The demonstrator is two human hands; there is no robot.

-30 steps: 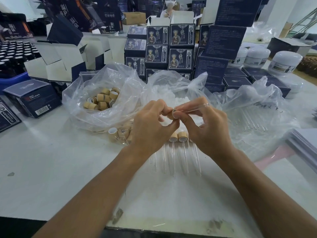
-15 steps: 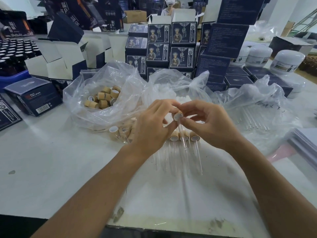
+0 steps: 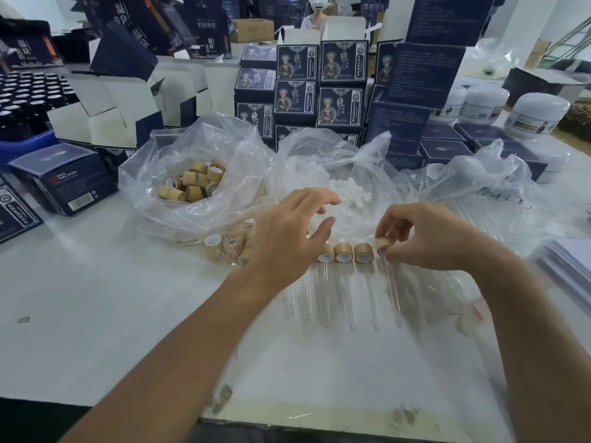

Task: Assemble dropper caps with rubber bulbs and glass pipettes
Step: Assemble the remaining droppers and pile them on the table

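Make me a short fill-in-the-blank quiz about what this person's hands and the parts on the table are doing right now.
1. The right hand pinches a bamboo-coloured ____ at the row's end.
2. The left hand holds ____.
3. The finished droppers lie in a ____ on the table.
4. The loose caps sit in a clear plastic ____.

Missing words: cap; nothing; row; bag

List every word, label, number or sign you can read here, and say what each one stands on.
Nothing can be quoted with confidence.
Large pale Chinese characters on the tall dark boxes at rear left: blurred.
Vertical white text on the portrait cartons: too small.
Fine print on the navy box back: too small.
Barcode and red mark on the lying carton: unreadable.
Labels on the white jars: blurred.
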